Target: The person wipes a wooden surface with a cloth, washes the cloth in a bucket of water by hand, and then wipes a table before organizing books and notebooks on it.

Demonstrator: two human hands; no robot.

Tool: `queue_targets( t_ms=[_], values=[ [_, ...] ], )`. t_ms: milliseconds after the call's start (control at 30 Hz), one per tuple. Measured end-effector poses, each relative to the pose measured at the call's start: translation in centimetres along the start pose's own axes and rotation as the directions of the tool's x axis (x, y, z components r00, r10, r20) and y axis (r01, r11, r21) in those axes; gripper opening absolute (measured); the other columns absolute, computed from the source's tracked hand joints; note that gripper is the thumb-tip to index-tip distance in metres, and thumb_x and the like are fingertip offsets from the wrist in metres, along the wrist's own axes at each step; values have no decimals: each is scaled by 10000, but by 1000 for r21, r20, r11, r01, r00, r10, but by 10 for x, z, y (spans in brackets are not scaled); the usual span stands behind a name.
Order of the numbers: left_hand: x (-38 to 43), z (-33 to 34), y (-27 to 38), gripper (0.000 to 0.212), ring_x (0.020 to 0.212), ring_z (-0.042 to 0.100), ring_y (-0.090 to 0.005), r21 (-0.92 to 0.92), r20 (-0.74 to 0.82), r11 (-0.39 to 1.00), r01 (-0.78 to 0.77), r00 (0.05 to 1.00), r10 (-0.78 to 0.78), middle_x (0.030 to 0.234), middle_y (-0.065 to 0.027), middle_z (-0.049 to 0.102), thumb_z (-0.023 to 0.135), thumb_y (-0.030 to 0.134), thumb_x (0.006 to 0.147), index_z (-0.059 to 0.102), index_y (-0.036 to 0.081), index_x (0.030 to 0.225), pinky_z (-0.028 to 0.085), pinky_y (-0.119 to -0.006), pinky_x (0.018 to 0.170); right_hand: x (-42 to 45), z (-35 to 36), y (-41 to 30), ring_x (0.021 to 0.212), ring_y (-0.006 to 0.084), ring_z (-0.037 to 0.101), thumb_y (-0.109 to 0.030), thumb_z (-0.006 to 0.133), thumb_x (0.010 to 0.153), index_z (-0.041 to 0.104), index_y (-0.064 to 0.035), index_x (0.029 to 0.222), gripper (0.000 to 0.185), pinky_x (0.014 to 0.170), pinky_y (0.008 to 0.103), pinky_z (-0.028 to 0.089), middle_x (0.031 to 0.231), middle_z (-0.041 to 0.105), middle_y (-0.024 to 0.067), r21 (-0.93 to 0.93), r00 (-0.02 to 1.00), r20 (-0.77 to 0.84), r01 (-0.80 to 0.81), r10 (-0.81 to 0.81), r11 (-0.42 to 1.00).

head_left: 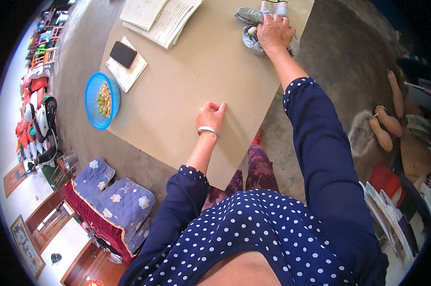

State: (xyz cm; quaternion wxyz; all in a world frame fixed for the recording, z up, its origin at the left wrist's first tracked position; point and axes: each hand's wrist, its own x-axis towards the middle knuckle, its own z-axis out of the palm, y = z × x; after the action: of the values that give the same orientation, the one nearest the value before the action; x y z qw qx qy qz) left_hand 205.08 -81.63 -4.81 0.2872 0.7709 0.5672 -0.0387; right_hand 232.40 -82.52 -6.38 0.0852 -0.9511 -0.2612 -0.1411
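My right hand [277, 33] presses down on a bunched grey cloth [253, 16] with white and yellow bands, at the table's far right edge. Its fingers curl onto the fabric. My left hand [211, 116], with a silver bangle at the wrist, rests loosely closed on the tan tabletop [187, 82]; nothing shows in it. To its left, a blue plastic bowl [90, 103] holds green and pale pieces of food. Beyond the bowl, a dark smartphone [123, 54] lies on a small spiral notebook [133, 73]. Printed papers [169, 30] and another spiral notebook [140, 12] lie at the far side.
Several tan squashes [380, 134] lie on the concrete floor at the right. A seat with blue quilted covers [128, 200] stands at the lower left, and a scooter [45, 132] is farther back. My legs are beneath the table's near corner.
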Motion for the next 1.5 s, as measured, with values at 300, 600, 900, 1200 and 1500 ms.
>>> queue_targets(
  t_ms=[300, 600, 900, 1200, 1500],
  values=[
    [10, -4, 6, 287, 569, 587, -177, 4, 95, 994, 111, 989, -111, 614, -100, 615, 633, 310, 680, 620, 24, 660, 471, -303, 569, 2, 5, 6, 1021, 219, 450, -314, 539, 744, 593, -200, 986, 273, 765, 451, 340, 1027, 547, 1, 61, 1000, -28, 13, -12, 998],
    [18, 0, -9, 338, 540, 564, -160, -54, 77, 983, 173, 983, -169, 567, -84, 590, 657, 359, 676, 585, 35, 615, 459, -315, 538, 0, 3, 3, 1016, 218, 451, -320, 556, 733, 607, -195, 959, 263, 766, 446, 334, 1021, 549, 2, 77, 1000, -5, 11, -11, 997],
    [17, -7, 11, 383, 552, 578, -221, 182, 52, 975, 129, 989, -141, 576, -100, 591, 647, 425, 647, 570, 53, 597, 462, -335, 548, -1, 3, 2, 1007, 214, 456, -319, 568, 728, 610, -201, 968, 271, 766, 443, 328, 999, 552, 0, 73, 998, -55, 26, -22, 997],
    [16, -2, -3, 343, 598, 589, -243, 30, 19, 989, 144, 989, -145, 647, -118, 616, 613, 391, 672, 594, 49, 645, 469, -330, 584, 0, 3, 2, 1027, 206, 442, -326, 562, 726, 610, -201, 976, 283, 769, 437, 325, 1024, 550, -3, 86, 999, -30, 17, -14, 996],
    [14, -10, 17, 336, 684, 602, -260, 202, 30, 967, 153, 986, -162, 687, -109, 625, 597, 393, 671, 587, 58, 640, 476, -358, 642, 1, 3, 2, 1025, 211, 454, -334, 571, 722, 623, -200, 953, 273, 787, 446, 335, 1063, 546, 2, 72, 1000, -9, 4, -3, 997]
  ],
)
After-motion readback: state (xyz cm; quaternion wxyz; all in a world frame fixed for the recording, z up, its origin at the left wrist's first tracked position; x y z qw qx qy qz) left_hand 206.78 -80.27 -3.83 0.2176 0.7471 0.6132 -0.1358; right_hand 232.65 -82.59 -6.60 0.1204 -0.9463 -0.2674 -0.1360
